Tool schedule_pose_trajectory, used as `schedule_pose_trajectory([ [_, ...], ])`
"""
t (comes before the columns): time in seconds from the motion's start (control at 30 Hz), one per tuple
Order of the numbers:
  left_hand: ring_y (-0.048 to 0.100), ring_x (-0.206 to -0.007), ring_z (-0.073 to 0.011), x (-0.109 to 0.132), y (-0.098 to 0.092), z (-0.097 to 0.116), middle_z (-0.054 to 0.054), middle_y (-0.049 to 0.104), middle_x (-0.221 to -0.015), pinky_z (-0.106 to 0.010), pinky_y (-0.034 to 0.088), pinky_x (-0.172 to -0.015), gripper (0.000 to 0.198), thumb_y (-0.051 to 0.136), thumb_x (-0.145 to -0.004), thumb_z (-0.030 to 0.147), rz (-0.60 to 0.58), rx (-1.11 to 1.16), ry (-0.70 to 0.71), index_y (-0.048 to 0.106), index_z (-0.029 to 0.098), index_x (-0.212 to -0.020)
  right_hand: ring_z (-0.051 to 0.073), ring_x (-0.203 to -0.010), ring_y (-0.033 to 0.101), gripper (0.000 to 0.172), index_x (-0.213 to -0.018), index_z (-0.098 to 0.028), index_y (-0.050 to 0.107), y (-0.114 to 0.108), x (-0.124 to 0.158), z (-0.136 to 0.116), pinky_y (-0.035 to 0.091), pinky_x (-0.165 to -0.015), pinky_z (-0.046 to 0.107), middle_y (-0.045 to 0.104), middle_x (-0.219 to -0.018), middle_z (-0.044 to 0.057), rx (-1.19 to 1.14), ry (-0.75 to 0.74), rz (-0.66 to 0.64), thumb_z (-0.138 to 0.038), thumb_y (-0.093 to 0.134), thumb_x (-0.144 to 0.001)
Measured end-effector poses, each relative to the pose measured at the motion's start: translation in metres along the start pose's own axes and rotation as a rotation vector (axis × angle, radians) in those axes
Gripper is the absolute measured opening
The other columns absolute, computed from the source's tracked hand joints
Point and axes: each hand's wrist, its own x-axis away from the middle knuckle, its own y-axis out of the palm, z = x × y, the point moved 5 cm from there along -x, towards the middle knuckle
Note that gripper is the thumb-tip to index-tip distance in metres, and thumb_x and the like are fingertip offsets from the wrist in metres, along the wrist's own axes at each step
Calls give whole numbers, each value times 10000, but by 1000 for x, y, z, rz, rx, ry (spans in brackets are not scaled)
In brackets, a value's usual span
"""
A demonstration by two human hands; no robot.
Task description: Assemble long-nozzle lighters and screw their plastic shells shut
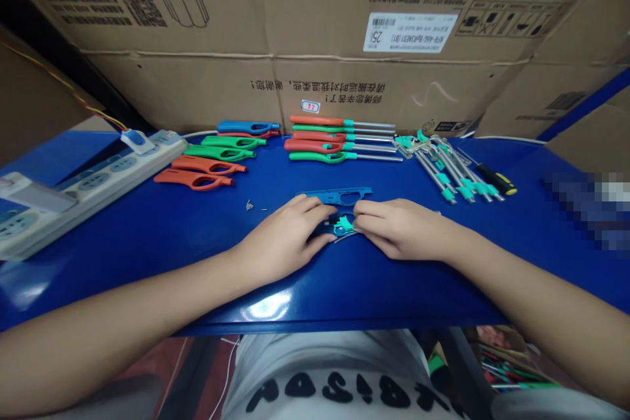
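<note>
Near the middle of the blue table, my left hand [295, 233] and my right hand [398, 226] meet over one lighter being put together. Between them shows its teal trigger part [343, 224], with blue plastic around it and a dark piece by my left fingertips. My left fingers and thumb close on the left end of this lighter body. On its right end, my right fingertips are pinched; what exactly they grip is partly hidden. Just beyond my hands lies a blue handle half [339, 195] with a trigger opening. Several small screws [249, 205] lie left of my left hand.
Handle shells, including an orange one [194, 178], lie at the left beside a white power strip [98, 184]. Several assembled lighters [339, 138] lie at the back. Metal tubes with teal parts [455, 174] and a screwdriver [497, 178] are at right. Cardboard [315, 13] stands behind.
</note>
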Motion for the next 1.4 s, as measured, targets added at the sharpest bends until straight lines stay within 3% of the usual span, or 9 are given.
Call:
schedule_pose_trajectory([
  [0.23, 595, -1115, -275, 0, -1, 0, -116, 659, -1133, -454, 498, -1015, 306, 618, -967, 289, 0, -1, 18, 623, 161, -1245, 131, -618, 446, 245, -919, -161, 620, 3, 1, -3, 317, -563, 276, 614, -923, 63, 29, -22, -15, -158, 388, -996],
  [0.47, 601, -1129, -285, 3, 0, 8, -115, 663, -1164, -440, 517, -985, 329, 557, -995, 286, 18, -145, 50, 579, 171, -1303, 131, -614, 444, 202, -895, -171, 618, 0, -3, -5, 304, -559, 282, 613, -952, 68, 8, -6, -58, -155, 428, -962],
  [0.63, 606, -1115, -293, 6, -1, 12, -130, 660, -1193, -447, 532, -958, 370, 514, -1017, 350, -1, -224, 59, 576, 146, -1319, 135, -699, 565, 268, -979, -174, 666, -6, 1, 6, 378, -609, 267, 657, -950, 69, -43, 64, 85, -279, 424, -1026],
  [0.77, 587, -1106, -317, 9, -4, 15, -153, 627, -1231, -474, 530, -935, 457, 487, -1022, 391, -8, -300, 81, 533, 144, -1404, 151, -735, 638, 205, -1042, -204, 676, -16, 11, 29, 412, -608, 271, 719, -943, 49, 23, 196, 248, -278, 490, -996],
  [0.9, 583, -1054, -311, 10, -1, 17, -147, 595, -1227, -469, 536, -867, 439, 432, -1040, 348, -50, -341, 106, 515, 227, -1454, 221, -929, 682, 228, -1105, -207, 665, -33, 27, 61, 493, -771, 324, 732, -1049, 80, 55, 396, 403, -203, 493, -954],
  [1.03, 574, -1028, -292, 10, 3, 15, -141, 588, -1189, -440, 529, -852, 431, 404, -1047, 301, -80, -372, 114, 518, 251, -1459, 216, -780, 625, 324, -1191, -187, 650, -53, 50, 95, 486, -713, 349, 677, -1062, 120, 107, 651, 524, -189, 526, -891],
  [1.17, 565, -1031, -286, 12, 6, 13, -141, 583, -1182, -429, 528, -852, 465, 402, -1037, 216, -84, -382, 125, 480, 255, -1494, 185, -686, 555, 301, -1106, -148, 683, -67, 80, 126, 491, -724, 367, 647, -1043, 141, 143, 836, 621, -230, 567, -841],
  [1.3, 564, -1046, -282, 12, 7, 11, -130, 588, -1207, -437, 534, -876, 476, 403, -1034, 191, -90, -368, 139, 468, 248, -1502, 218, -706, 570, 236, -986, -176, 703, -66, 106, 156, 504, -769, 405, 666, -949, 127, 161, 1028, 599, -222, 574, -794],
  [1.4, 585, -1031, -271, 10, 5, 11, -112, 612, -1210, -435, 544, -878, 470, 411, -1036, 200, -88, -336, 161, 469, 256, -1499, 265, -801, 615, 237, -958, -160, 706, -55, 111, 169, 513, -819, 432, 677, -936, 151, 145, 1045, 513, -211, 559, -778],
])
